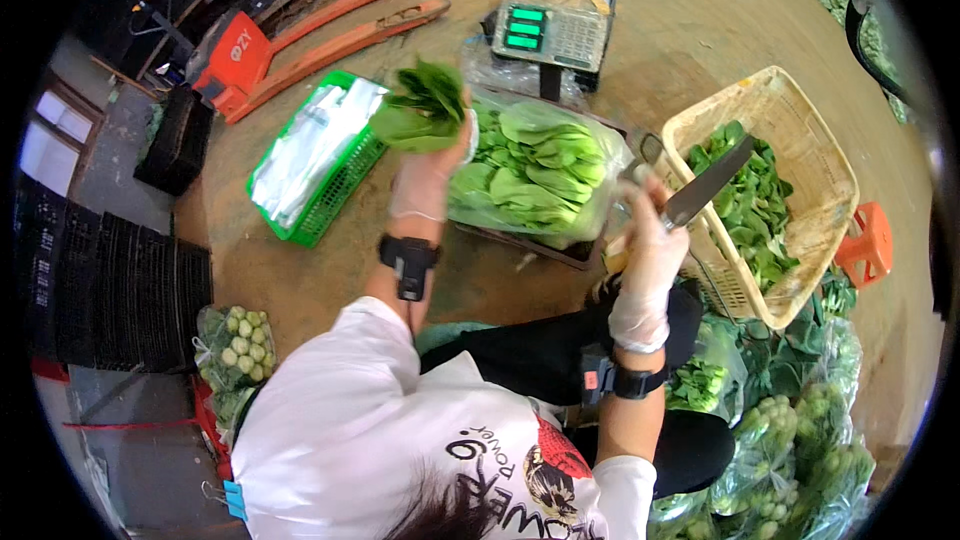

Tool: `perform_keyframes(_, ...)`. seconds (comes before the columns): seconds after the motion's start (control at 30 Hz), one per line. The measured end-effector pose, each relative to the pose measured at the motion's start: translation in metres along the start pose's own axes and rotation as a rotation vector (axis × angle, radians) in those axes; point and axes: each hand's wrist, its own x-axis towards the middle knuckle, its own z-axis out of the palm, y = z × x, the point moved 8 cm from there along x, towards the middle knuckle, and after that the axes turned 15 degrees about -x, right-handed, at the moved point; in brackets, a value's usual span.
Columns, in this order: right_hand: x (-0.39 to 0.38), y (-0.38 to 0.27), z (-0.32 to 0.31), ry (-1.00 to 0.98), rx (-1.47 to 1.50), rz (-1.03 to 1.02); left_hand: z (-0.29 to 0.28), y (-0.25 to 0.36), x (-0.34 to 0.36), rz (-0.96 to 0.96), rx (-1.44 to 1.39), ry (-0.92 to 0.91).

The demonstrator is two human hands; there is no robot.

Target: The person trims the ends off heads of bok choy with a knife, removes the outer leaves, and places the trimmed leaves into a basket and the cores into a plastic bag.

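My left hand (pixel 436 168), in a thin clear glove, is closed around a head of green leafy bok choy (pixel 418 108), raised beside the bagged greens. In my gloved right hand (pixel 648 245) is a knife (pixel 708 183) with a broad dark blade, its tip pointing up over the cream basket; the fingers are partly blurred. Between the hands, a clear plastic bag full of bok choy (pixel 545 175) lies open in a dark tray (pixel 578 258). To the right, the cream plastic basket (pixel 832 145) holds loose leafy greens (pixel 755 210).
A digital scale display (pixel 550 32) stands behind the bag. At left are a green crate (pixel 318 210) of plastic bags (pixel 310 155) and an orange pallet jack (pixel 240 55). Bagged vegetables (pixel 765 445) lie lower right, beside an orange stool (pixel 868 245). Black crates (pixel 110 280) stack at far left.
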Motion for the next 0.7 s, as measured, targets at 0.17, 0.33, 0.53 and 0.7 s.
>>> perform_keyframes(0.17,-0.044,0.027,0.049,-0.357,-0.014,0.124,-0.034,-0.055,-0.005,-0.117,-0.222,0.087)
perform_keyframes(0.33,-0.060,0.002,0.057,-0.383,0.126,0.037,-0.041,-0.056,-0.005,0.030,0.198,-0.016)
perform_keyframes(0.53,-0.049,0.019,0.046,-0.306,0.058,0.129,-0.012,-0.057,-0.026,0.164,0.642,-0.158)
perform_keyframes(0.7,-0.051,0.043,0.042,-0.245,0.049,0.347,-0.003,-0.062,-0.032,0.167,0.719,-0.248)
